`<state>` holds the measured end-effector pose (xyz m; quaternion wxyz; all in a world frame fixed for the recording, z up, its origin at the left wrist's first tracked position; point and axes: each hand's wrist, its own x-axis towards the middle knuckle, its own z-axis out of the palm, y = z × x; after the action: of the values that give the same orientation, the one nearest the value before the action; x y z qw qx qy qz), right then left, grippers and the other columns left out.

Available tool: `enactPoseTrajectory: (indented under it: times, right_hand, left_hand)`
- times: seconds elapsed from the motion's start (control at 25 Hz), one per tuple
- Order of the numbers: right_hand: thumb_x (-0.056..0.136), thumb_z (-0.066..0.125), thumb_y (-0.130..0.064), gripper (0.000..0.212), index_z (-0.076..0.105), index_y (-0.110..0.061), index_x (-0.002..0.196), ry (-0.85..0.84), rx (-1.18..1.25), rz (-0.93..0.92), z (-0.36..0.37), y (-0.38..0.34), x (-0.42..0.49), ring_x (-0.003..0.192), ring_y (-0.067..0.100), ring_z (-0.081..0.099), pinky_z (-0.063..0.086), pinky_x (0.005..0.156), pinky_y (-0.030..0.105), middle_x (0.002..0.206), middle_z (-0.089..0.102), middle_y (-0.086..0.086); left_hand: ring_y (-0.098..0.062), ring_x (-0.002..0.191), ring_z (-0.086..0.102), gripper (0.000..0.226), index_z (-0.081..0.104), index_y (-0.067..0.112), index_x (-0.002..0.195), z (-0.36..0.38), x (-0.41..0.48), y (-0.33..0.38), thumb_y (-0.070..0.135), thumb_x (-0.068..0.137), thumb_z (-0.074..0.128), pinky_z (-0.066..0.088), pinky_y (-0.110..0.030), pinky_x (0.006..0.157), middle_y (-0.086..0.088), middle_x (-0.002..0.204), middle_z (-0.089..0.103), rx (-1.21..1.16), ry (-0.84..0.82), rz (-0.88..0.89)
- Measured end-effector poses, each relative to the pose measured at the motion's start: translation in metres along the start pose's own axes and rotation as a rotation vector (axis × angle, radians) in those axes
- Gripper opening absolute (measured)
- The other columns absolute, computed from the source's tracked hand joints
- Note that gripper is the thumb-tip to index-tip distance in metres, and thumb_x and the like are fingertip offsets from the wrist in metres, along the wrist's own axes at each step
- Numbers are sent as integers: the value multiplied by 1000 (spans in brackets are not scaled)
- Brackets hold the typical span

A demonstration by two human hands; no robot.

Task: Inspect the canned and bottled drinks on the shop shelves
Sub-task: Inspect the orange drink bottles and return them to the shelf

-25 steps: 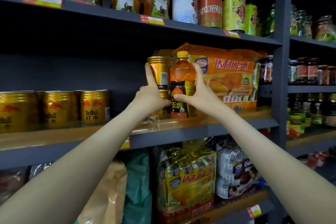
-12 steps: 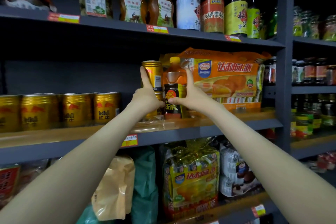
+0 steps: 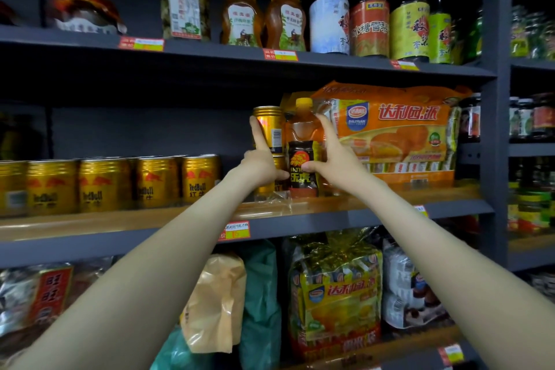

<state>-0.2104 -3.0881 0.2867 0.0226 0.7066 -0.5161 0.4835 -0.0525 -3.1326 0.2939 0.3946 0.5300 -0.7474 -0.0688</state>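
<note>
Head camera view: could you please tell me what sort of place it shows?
Most likely a small grocery shop: dark metal shelves carry price tags on their edges, a row of gold cans and packaged snack bags.
</note>
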Motion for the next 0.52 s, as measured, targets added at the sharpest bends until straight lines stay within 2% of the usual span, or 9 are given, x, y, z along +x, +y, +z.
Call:
enactPoseTrajectory:
  times: [0.16, 0.24, 0.36, 0.52]
  right_hand:
    - [86, 71, -28, 104, -8, -41, 151, -3, -90, 30, 0, -4, -3, 135, 35, 39, 37, 105, 47, 155, 29, 12]
    - [87, 69, -32, 103, -12, -41, 149, 40, -154, 41, 4, -9, -7, 140, 35, 31, 34, 107, 50, 156, 24, 14]
    - [91, 62, -33, 95, -11, -37, 151, 152, -251, -23, 15, -27, -20, 143, 31, 19, 31, 109, 48, 156, 17, 11]
    - [92, 60, -26, 85, 2, -28, 154, 307, -211, -210, 47, -82, -45, 140, 25, 23, 31, 108, 35, 152, 25, 10]
  left_hand:
    - [-36, 123, 52, 129, -45, 31, 135, -2, -1, 0, 25, 84, 74, 41, -50, 105, -26, 146, 38, -5, -32, 5]
    - [-35, 121, 53, 123, -39, 30, 140, -6, -13, 0, 29, 87, 71, 43, -46, 100, -26, 146, 36, 35, -28, 7]
    - [-36, 118, 54, 104, -21, 29, 150, -17, -38, -2, 30, 91, 65, 47, -42, 91, -23, 144, 34, 89, 97, 130]
    - [-29, 119, 53, 83, -2, 28, 154, -59, -81, -29, 31, 95, 56, 49, -30, 80, -13, 149, 33, 127, 331, 338]
